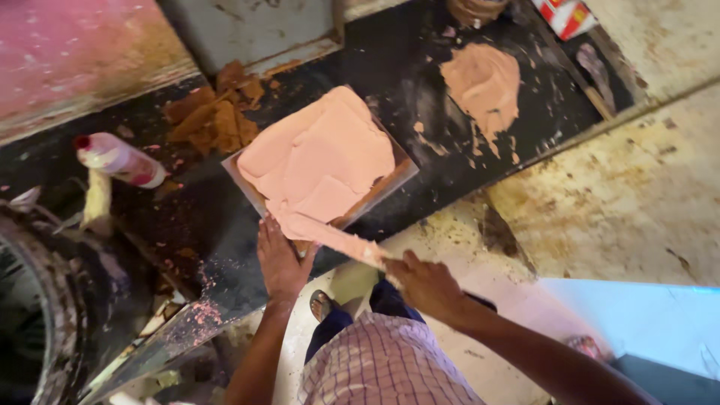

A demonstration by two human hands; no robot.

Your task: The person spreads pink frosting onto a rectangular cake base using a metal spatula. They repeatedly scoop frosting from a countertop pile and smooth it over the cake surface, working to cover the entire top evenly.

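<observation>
View from above a person in a checked shirt (390,367) and dark trousers, one sandalled foot (321,304) showing below; the right hand (426,283) is closed around the handle end of a flat blade (330,236) smeared with pink paste, the blade reaching across to the near edge of a square board (394,180); the left hand (279,259) lies flat and spread, fingers pressed against that same near edge, gripping nothing; the board sits tilted as a diamond on a dark, spattered slab (420,97) and is covered with a thick smoothed layer of pink paste (319,154); just beyond the board's left corner lies a heap of brown broken lumps (214,116); further left a white bottle with a red cap (120,159) lies on its side, near the rim of a dark round drum (45,300); farther right on the slab sits a second, smaller mound of paste (484,82); at the top edge a red and white carton (566,15); stained pale floor (637,195) to the right; a pink wall (67,52) at the far left.
</observation>
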